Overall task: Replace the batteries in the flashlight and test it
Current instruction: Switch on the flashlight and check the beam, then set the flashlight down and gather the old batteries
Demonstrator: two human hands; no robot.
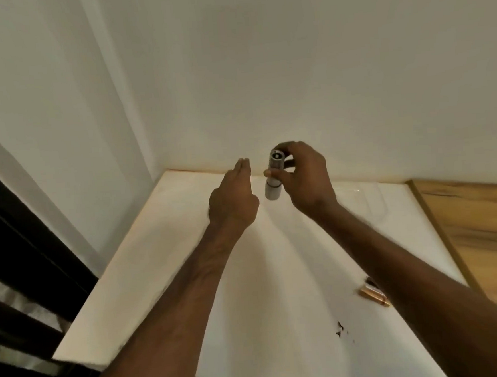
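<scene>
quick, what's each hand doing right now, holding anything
Left hand: open, fingers straight, holding nothing, raised beside the flashlight.
Right hand: closed around the flashlight, held upright above the table.

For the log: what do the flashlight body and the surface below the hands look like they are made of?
Flashlight: pale, smooth matte cylinder with a dark band, either painted metal or plastic; the blur leaves it open. Table: white, evenly smooth top, probably laminate or painted board, chipped dark near the front; a wood-grain panel adjoins it.
</scene>
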